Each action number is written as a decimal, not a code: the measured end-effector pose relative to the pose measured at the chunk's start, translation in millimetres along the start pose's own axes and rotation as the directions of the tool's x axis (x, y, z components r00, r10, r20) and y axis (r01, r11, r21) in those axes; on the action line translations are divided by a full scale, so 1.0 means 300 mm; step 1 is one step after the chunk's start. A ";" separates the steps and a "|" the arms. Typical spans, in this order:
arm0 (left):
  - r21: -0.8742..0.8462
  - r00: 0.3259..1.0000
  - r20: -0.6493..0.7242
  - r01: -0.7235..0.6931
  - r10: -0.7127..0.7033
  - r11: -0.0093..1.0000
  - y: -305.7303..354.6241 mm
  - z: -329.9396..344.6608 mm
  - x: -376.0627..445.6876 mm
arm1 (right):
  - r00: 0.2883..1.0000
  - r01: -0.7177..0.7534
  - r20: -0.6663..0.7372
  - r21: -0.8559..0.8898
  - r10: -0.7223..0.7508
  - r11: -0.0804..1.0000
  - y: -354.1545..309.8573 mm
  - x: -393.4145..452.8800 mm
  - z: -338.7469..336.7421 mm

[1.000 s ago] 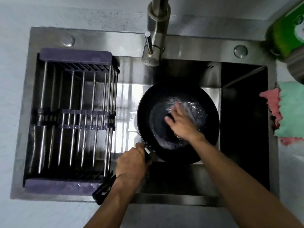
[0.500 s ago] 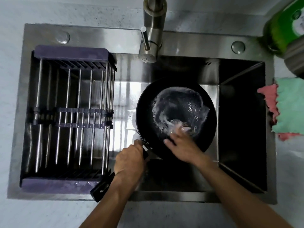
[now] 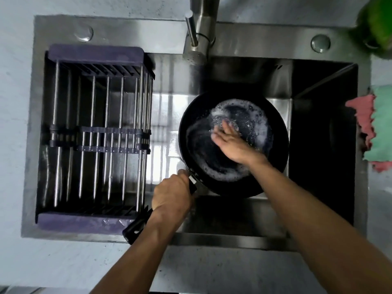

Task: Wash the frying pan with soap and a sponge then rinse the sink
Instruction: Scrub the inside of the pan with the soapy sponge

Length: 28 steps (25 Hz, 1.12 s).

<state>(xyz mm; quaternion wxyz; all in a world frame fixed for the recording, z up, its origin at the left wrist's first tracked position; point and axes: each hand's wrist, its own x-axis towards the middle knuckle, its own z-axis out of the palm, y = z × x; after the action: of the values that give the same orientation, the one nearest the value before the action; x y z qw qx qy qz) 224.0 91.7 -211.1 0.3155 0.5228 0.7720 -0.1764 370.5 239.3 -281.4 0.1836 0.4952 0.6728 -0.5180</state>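
The dish rack (image 3: 97,136) sits well to the left of the fingers and holds nothing that shows. The left hand (image 3: 171,195) has its fingers curled round the frying pan's handle (image 3: 139,227), steadying the frying pan (image 3: 233,143) inside the sink (image 3: 250,232). The right hand (image 3: 230,141) presses on the pan floor with fingers fairly straight, suds ringing them; a pale blur under the fingertips is probably the sponge, though I cannot be sure. Scrubbing looks to be midway: soap is on, while rinsing the pan and sink is left. Half a second ago this hand worked the near side; now it is farther up, and the foam has spread leftward.
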 end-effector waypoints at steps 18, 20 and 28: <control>-0.012 1.000 -0.011 -0.015 0.015 1.000 -0.005 0.005 0.004 | 0.993 -0.105 -0.066 -0.111 0.098 0.988 0.035 0.018 -0.038; -0.015 0.999 -0.030 -0.013 0.012 1.000 -0.003 -0.002 0.000 | 0.988 -0.155 -0.062 -0.216 0.145 0.964 0.082 -0.105 0.021; 0.008 0.999 -0.032 -0.030 0.030 1.000 0.001 -0.002 -0.001 | 0.972 -0.089 -0.223 -0.080 0.069 0.993 0.119 -0.089 -0.003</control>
<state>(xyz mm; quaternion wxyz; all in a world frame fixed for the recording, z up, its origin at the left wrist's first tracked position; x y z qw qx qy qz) 224.0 92.1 -210.3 0.3036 0.5382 0.7684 -0.1663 413.1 226.4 -279.1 0.1505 0.5672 0.6914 -0.4215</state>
